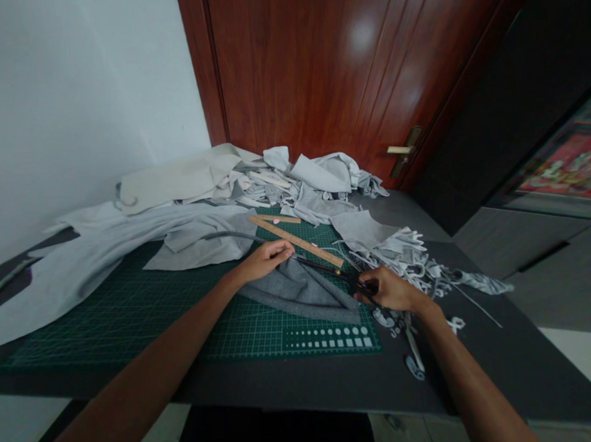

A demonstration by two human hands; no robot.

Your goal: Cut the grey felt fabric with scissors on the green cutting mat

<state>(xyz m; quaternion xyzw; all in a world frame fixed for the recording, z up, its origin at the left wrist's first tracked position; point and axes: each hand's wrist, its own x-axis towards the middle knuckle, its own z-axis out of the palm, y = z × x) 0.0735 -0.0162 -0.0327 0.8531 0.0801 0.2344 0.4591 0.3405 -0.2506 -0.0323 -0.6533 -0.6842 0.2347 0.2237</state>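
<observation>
My left hand [270, 258] pinches the upper edge of a dark grey piece of cloth [302, 290], which hangs in folds over the green cutting mat [181, 308]. A thin dark strip of fabric [233, 235] runs off to the left from my fingers. In my right hand [387, 289] is a pair of black scissors [339, 271], fingers through the handles. The blades point left along the top of the cloth toward my left hand. Whether the blades are fully closed is hard to make out.
Two wooden rulers [301, 239] lie on the mat behind the cloth, with small pink pieces on them. Light grey fabric [126, 238] spreads to the left. Heaped scraps [319, 203] line the back, and cut strips [413, 260] pile up on the right.
</observation>
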